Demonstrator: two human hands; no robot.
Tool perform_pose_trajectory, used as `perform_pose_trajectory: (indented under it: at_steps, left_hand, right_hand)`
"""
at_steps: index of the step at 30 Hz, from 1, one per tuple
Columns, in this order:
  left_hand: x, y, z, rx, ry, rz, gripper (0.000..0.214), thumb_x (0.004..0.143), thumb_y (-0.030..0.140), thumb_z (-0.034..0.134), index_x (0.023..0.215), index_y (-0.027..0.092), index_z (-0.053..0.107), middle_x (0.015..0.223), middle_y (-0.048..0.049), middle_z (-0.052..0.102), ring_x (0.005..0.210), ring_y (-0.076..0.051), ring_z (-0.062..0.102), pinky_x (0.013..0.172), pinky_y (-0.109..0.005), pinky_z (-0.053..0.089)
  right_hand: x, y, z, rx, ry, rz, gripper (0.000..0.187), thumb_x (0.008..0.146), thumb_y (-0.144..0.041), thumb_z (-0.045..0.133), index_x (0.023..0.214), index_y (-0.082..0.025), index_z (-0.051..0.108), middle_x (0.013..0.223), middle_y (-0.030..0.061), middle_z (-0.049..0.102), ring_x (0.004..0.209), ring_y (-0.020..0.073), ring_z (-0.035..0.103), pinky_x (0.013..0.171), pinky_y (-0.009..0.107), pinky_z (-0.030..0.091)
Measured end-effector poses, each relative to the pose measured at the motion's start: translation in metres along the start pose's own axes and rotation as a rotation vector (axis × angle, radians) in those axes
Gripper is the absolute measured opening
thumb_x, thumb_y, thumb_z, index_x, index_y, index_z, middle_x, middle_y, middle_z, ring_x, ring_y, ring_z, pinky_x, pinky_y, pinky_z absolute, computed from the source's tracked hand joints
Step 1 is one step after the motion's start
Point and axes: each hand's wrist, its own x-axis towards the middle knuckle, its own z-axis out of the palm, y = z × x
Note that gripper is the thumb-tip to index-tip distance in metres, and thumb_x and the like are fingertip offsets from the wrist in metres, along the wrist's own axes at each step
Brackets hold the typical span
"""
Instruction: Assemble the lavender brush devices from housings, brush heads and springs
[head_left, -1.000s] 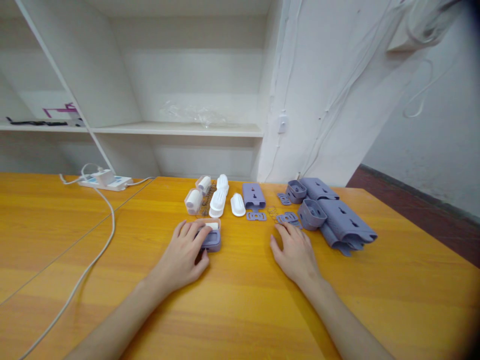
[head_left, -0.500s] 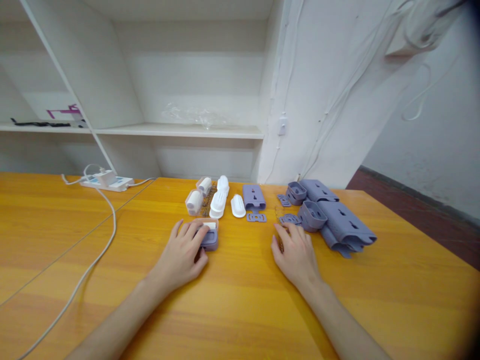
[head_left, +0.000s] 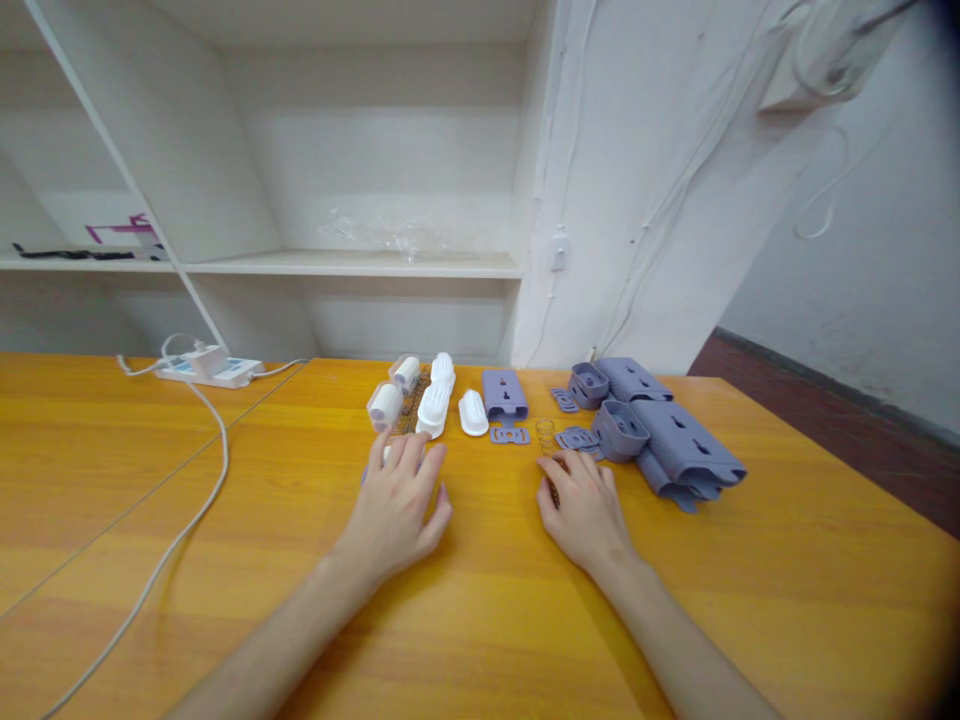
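Observation:
My left hand (head_left: 401, 505) is over a small purple and clear part (head_left: 366, 472), which it mostly hides. Its fingers are spread and the thumb stands apart. On the table to the right, my right hand (head_left: 585, 510) curls its fingers around dark coil springs (head_left: 553, 490), visible between thumb and forefinger. Beyond that hand lie a loose spring (head_left: 544, 432) and flat purple plates (head_left: 577, 440). Past my left hand are clear cups with white rollers (head_left: 386, 405), a cluster of springs (head_left: 412, 400) and ribbed white oval pieces (head_left: 435, 405).
A single white oval piece (head_left: 473, 412) lies beside a purple housing (head_left: 505, 394) and a flat plate (head_left: 510, 435). Purple cups (head_left: 621, 430) and stacked housings (head_left: 690, 440) stand at the right. A power strip (head_left: 210, 367) and white cable (head_left: 221, 450) occupy the left.
My left hand has shifted right, its fingers have spread, and it now covers most of the purple part. My right hand stays by the springs, and a loose spring shows more clearly beyond it.

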Motion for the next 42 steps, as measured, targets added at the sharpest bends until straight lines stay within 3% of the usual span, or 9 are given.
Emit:
perform_pose_trajectory:
  at_steps: [5,9,15,19,24,29,34,37,42]
  left_hand:
    - [0.035,0.036,0.022,-0.004,-0.020,0.045,0.035,0.082,0.027,0.044,0.115,0.017,0.050,0.119,-0.0130,0.049,0.111,-0.029,0.044,0.104,-0.050,0.024]
    - [0.064,0.050,0.045,-0.032,0.001,-0.007,0.034,0.082,0.029,0.046,0.114,0.017,0.050,0.112,-0.0131,0.051,0.107,-0.029,0.046,0.099,-0.049,0.029]
    - [0.100,0.056,0.072,-0.006,0.080,-0.147,0.044,0.080,0.033,0.051,0.122,0.020,0.047,0.126,-0.0164,0.047,0.122,-0.032,0.038,0.104,-0.058,0.014]
    - [0.117,0.056,0.089,0.031,0.071,-0.190,0.050,0.079,0.030,0.053,0.127,0.023,0.044,0.138,-0.0173,0.038,0.130,-0.034,0.029,0.104,-0.063,0.005]
    - [0.126,0.050,0.102,0.073,0.019,-0.148,0.036,0.089,0.021,0.036,0.121,0.023,0.052,0.127,-0.0143,0.053,0.116,-0.030,0.049,0.104,-0.063,0.006]
    - [0.128,0.044,0.092,0.104,0.108,-0.080,0.036,0.090,0.017,0.033,0.122,0.018,0.050,0.115,-0.0126,0.061,0.094,-0.022,0.061,0.108,-0.056,0.012]
    - [0.116,0.043,0.067,0.011,0.195,-0.083,0.041,0.089,0.014,0.035,0.129,0.019,0.042,0.132,-0.0114,0.050,0.100,-0.020,0.060,0.102,-0.043,0.032]
    - [0.091,0.043,0.051,-0.066,0.206,-0.009,0.045,0.088,0.010,0.034,0.132,0.018,0.040,0.134,-0.0101,0.048,0.113,-0.020,0.053,0.102,-0.038,0.034]
    - [0.033,0.037,0.033,-0.100,0.133,0.112,0.050,0.085,0.004,0.033,0.131,0.020,0.042,0.135,-0.0131,0.046,0.120,-0.021,0.048,0.103,-0.043,0.033]
  right_hand:
    - [0.001,0.000,0.001,-0.015,0.004,0.015,0.024,0.084,-0.023,0.048,0.102,-0.021,0.063,0.105,0.0086,0.058,0.100,0.0246,0.048,0.081,0.037,0.031]
    - [0.001,0.000,0.001,-0.028,0.021,0.025,0.022,0.084,-0.024,0.048,0.101,-0.022,0.063,0.107,0.0094,0.057,0.101,0.0250,0.047,0.081,0.037,0.031]
    - [0.002,-0.001,0.000,-0.041,0.013,0.038,0.022,0.085,-0.025,0.047,0.099,-0.022,0.063,0.109,0.0099,0.056,0.102,0.0254,0.046,0.082,0.037,0.032]
    - [0.002,-0.001,0.000,-0.038,0.005,0.029,0.022,0.085,-0.025,0.047,0.099,-0.022,0.063,0.108,0.0096,0.056,0.101,0.0249,0.047,0.082,0.037,0.032]
    - [0.002,0.000,0.001,-0.037,0.010,0.029,0.022,0.085,-0.025,0.046,0.099,-0.022,0.062,0.109,0.0096,0.056,0.101,0.0247,0.046,0.081,0.037,0.032]
    - [0.002,0.000,0.002,-0.034,0.009,0.028,0.022,0.085,-0.025,0.046,0.099,-0.022,0.063,0.108,0.0090,0.056,0.101,0.0244,0.046,0.083,0.037,0.032]
    - [0.002,0.001,0.001,-0.032,0.015,0.032,0.021,0.085,-0.025,0.047,0.099,-0.022,0.063,0.107,0.0095,0.056,0.101,0.0250,0.046,0.082,0.037,0.032]
    - [0.002,0.000,0.001,-0.025,0.022,0.034,0.020,0.085,-0.024,0.046,0.097,-0.022,0.063,0.105,0.0098,0.056,0.100,0.0250,0.046,0.081,0.037,0.032]
    - [0.001,0.001,0.002,-0.026,0.043,0.032,0.018,0.084,-0.022,0.048,0.094,-0.022,0.063,0.101,0.0103,0.057,0.098,0.0252,0.046,0.080,0.037,0.032]
